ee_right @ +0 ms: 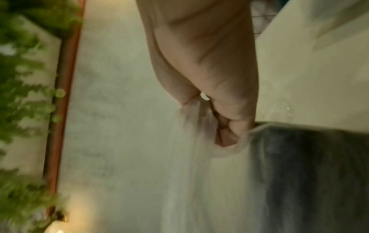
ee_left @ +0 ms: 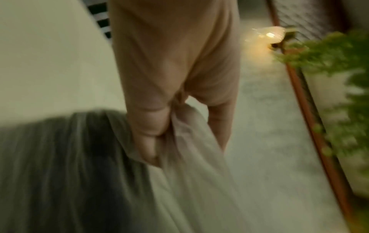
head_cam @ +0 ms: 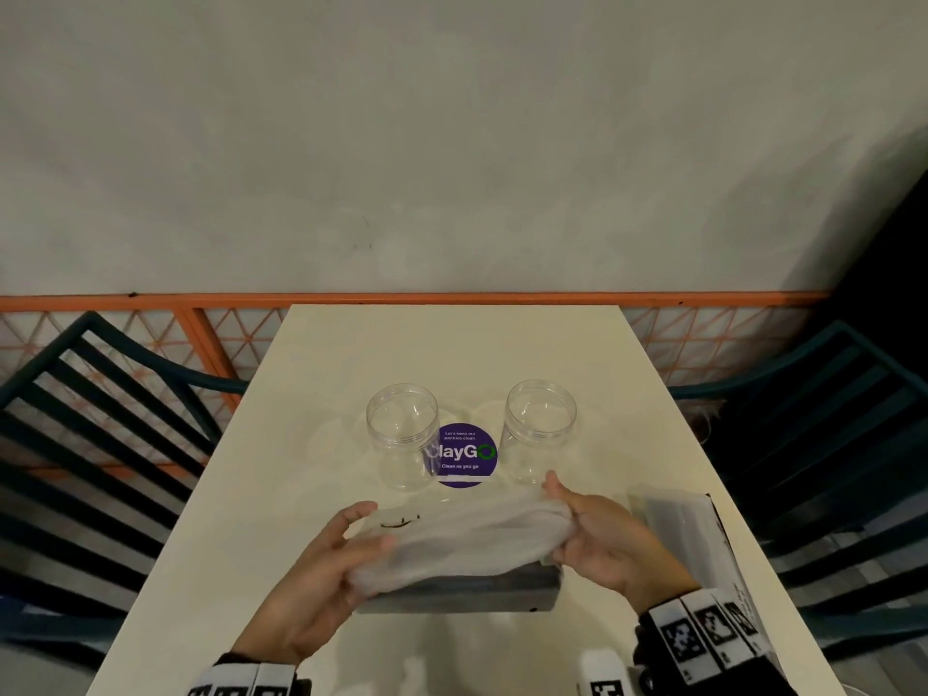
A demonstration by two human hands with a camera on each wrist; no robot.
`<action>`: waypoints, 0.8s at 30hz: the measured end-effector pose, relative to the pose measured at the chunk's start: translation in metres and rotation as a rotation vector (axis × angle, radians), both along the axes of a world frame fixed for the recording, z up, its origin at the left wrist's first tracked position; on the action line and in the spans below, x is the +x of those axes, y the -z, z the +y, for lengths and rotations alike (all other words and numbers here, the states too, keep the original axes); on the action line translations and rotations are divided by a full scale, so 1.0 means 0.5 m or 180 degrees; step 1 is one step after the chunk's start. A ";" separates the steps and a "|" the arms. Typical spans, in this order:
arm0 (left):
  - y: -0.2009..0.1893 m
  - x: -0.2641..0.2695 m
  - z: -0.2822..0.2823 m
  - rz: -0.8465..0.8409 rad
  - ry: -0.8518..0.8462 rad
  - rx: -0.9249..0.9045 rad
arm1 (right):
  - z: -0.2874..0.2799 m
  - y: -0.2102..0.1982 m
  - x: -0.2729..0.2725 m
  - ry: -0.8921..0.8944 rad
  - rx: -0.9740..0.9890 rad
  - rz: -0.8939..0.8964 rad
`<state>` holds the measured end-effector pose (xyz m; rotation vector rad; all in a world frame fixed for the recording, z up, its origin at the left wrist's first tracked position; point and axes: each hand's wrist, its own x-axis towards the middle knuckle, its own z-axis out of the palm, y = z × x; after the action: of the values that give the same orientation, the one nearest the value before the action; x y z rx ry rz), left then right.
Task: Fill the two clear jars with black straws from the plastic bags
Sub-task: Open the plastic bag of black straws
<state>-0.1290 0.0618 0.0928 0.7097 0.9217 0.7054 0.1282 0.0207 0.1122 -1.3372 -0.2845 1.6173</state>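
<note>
Two clear jars stand upright and empty on the white table point(head_cam: 311, 424): the left jar point(head_cam: 402, 434) and the right jar point(head_cam: 540, 427). In front of them lies a plastic bag point(head_cam: 462, 532) holding a block of black straws point(head_cam: 467, 587). My left hand point(head_cam: 321, 580) grips the bag's loose film at its left end, my right hand point(head_cam: 597, 535) grips it at the right end, and the film is stretched between them. Both wrist views are blurred: the left hand point(ee_left: 157, 126) and the right hand point(ee_right: 225, 124) each pinch bunched film point(ee_left: 189, 157), with dark straws point(ee_right: 309, 173) beside.
A second plastic bag of straws point(head_cam: 678, 519) lies at the table's right edge. A purple round sticker point(head_cam: 462, 457) sits between the jars. Dark slatted chairs point(head_cam: 100, 434) flank the table on both sides. A grey wall with an orange rail point(head_cam: 452, 298) runs behind.
</note>
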 end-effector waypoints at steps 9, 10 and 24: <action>0.029 0.005 -0.008 0.1574 -0.0358 0.0956 | -0.023 0.027 0.009 -0.0594 0.0450 0.0186; 0.031 0.005 -0.005 0.1583 -0.0584 0.0891 | -0.026 0.031 0.009 -0.0860 0.0433 -0.0440; 0.027 0.011 -0.003 0.1402 -0.0630 0.0522 | -0.021 0.045 -0.012 -0.0398 0.0106 -0.0912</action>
<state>-0.1235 0.0604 0.0791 0.9499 1.3612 0.8221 0.1223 0.0102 0.0898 -1.5516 -0.5748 1.5126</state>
